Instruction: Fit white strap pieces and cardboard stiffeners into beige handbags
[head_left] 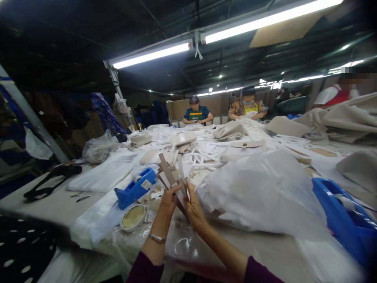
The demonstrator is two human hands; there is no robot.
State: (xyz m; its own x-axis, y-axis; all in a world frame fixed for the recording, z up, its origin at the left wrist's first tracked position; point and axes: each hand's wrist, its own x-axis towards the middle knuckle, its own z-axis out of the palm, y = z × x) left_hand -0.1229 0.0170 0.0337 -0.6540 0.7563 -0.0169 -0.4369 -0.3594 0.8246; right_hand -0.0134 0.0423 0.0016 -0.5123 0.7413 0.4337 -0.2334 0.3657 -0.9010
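Note:
A fanned bundle of flat brown, beige and pale strips [170, 171] stands up between my two hands, in front of me above the table edge. My left hand [169, 199] is closed around its left side, thumb across the front. On the other side my right hand [193, 207] grips the same bundle lower down. What the strips are made of I cannot tell. Just left of the hands lie a blue tape dispenser [136, 188] and a round tub [133, 218] with yellowish contents. A big translucent plastic bag [260, 192] bulges to the right of my right hand.
A second blue tape dispenser [346, 216] sits at the right edge. Stacked white plastic sheets [103, 173], scissors [82, 197] and a black strap [44, 192] lie on the left. Beige fabric pieces [347, 118] heap up at right. Several people sit across the table, including one in an apron [196, 115].

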